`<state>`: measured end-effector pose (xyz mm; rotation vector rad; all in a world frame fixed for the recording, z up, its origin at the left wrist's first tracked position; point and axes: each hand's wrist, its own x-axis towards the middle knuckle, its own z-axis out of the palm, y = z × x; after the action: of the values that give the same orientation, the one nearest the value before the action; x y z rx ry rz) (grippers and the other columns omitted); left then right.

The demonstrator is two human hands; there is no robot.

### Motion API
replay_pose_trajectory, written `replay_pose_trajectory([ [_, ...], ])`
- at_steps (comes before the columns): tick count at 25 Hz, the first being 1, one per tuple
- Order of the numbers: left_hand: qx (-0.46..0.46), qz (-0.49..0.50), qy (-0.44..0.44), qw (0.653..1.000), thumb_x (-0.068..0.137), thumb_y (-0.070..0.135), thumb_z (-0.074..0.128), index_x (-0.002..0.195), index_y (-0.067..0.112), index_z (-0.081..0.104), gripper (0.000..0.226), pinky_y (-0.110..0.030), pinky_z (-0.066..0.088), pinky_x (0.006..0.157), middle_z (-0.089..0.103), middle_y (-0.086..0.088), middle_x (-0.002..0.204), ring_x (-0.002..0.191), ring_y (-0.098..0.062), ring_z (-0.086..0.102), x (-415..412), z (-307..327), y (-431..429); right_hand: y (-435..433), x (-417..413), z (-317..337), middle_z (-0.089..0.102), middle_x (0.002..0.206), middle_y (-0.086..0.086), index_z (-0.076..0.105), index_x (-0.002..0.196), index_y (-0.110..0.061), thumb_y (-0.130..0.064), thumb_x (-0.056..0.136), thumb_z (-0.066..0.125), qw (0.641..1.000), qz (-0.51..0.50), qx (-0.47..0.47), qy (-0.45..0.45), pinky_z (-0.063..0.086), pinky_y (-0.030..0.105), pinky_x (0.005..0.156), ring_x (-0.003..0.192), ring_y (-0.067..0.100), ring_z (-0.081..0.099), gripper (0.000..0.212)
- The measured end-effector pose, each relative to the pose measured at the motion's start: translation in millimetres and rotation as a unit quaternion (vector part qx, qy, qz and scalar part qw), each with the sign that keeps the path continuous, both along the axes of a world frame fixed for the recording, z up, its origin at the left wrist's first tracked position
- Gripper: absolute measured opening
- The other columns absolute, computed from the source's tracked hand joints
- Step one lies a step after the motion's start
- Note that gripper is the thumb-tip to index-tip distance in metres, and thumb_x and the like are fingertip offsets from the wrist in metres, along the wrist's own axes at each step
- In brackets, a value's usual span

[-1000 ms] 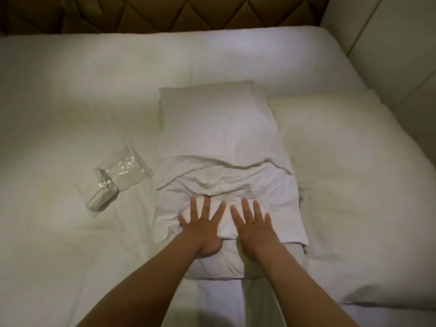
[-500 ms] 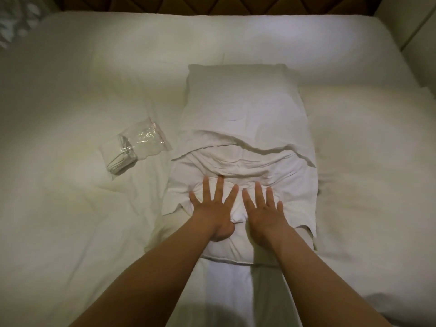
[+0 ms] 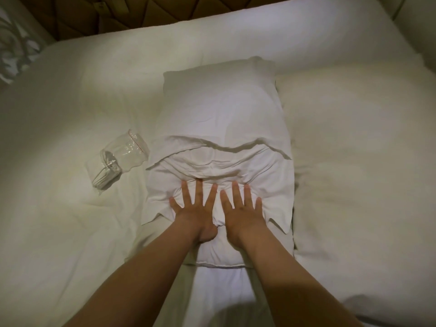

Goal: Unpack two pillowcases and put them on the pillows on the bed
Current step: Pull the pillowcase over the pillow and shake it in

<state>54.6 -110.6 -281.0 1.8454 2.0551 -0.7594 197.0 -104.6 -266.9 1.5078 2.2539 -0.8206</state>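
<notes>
Compared with half a second ago, only the view is seen to have swung; both hands are kept in place. Left hand point(image 3: 197, 208) and right hand point(image 3: 243, 208) are laid flat, fingers straight and spread, pressed side by side on the crumpled white fabric pillowcase point(image 3: 219, 166). The pillowcase is bunched across the middle of the white rectangular pillow point(image 3: 219, 253), whose near end is left uncovered.

Counted:
- two hands
- one pillowcase
- two pillows, the second cream-coloured pillow point(image 3: 354, 161) lying just beside on the right
- one clear plastic zip bag point(image 3: 127, 154), set on the white bed sheet point(image 3: 70, 232) to the left of the pillows; contents cannot be told
</notes>
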Motion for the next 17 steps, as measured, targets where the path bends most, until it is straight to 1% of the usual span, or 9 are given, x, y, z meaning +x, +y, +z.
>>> replay_pose_trajectory([
  [5, -0.012, -0.013, -0.008, 1.0, 0.081, 0.066, 0.039, 0.132, 0.035, -0.049, 0.106, -0.076, -0.007, 0.103, -0.048, -0.012, 0.147, 0.131, -0.049, -0.042, -3.8, 1.0, 2.6, 0.6, -2.7, 2.1, -0.043, 0.152, 0.006, -0.027, 0.15, -0.026, -0.017, 0.094, 0.046, 1.0, -0.001, 0.0, -0.011, -0.01, 0.058, 0.117, 0.14, 0.035, -0.036, 0.093],
  [10, -0.012, -0.018, -0.031, 0.999, 0.082, 0.067, 0.038, 0.129, 0.035, -0.051, 0.106, -0.077, -0.009, 0.102, -0.05, -0.011, 0.145, 0.129, -0.048, -0.045, -6.7, 4.0, 2.7, 2.9, -5.2, 5.8, -0.044, 0.151, 0.005, -0.028, 0.15, -0.028, -0.021, 0.095, 0.05, 1.0, -0.009, -0.01, -0.02, -0.012, 0.055, 0.117, 0.141, 0.034, -0.036, 0.095],
  [13, -0.017, -0.01, -0.049, 0.999, 0.083, 0.066, 0.038, 0.126, 0.037, -0.054, 0.106, -0.077, -0.012, 0.099, -0.055, -0.009, 0.141, 0.126, -0.047, -0.05, -8.9, 2.8, 4.2, 2.3, -9.3, 1.4, -0.047, 0.149, 0.004, -0.031, 0.148, -0.03, -0.019, 0.094, 0.05, 0.999, -0.019, -0.003, -0.037, -0.014, 0.054, 0.116, 0.14, 0.032, -0.037, 0.098],
  [17, -0.004, -0.02, -0.09, 0.996, 0.085, 0.068, 0.037, 0.133, 0.038, -0.048, 0.102, -0.075, -0.019, 0.099, -0.055, -0.007, 0.141, 0.127, -0.043, -0.05, -15.0, 1.6, 4.6, 3.0, -14.6, -4.8, -0.05, 0.147, 0.002, -0.034, 0.146, -0.032, -0.018, 0.094, 0.048, 0.998, -0.041, 0.012, -0.056, -0.015, 0.053, 0.115, 0.139, 0.031, -0.039, 0.098],
])
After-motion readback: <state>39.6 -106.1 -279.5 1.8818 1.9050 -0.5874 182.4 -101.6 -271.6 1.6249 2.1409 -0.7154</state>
